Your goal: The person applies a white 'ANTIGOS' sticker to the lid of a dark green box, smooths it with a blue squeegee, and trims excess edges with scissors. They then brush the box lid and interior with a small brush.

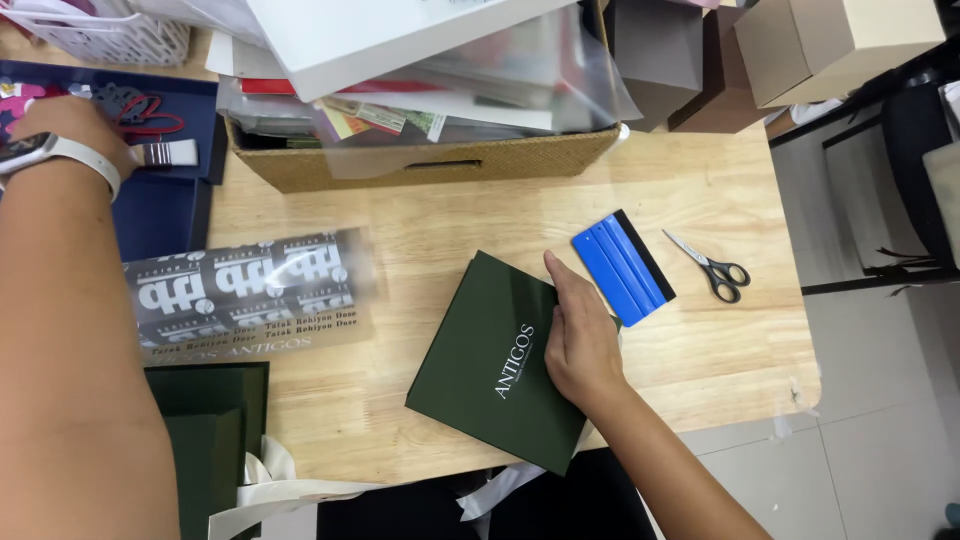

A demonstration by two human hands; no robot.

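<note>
Pressing flat on the dark green box mid-worktop, the right hand lies open; the left hand reaches the brush, grip unclear. Likely next: taking the brush firmly.

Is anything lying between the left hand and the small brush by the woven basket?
Nothing visible. The left hand sits on the dark blue sheet beside the brush, no object between. The right hand rests on the green box.
</note>
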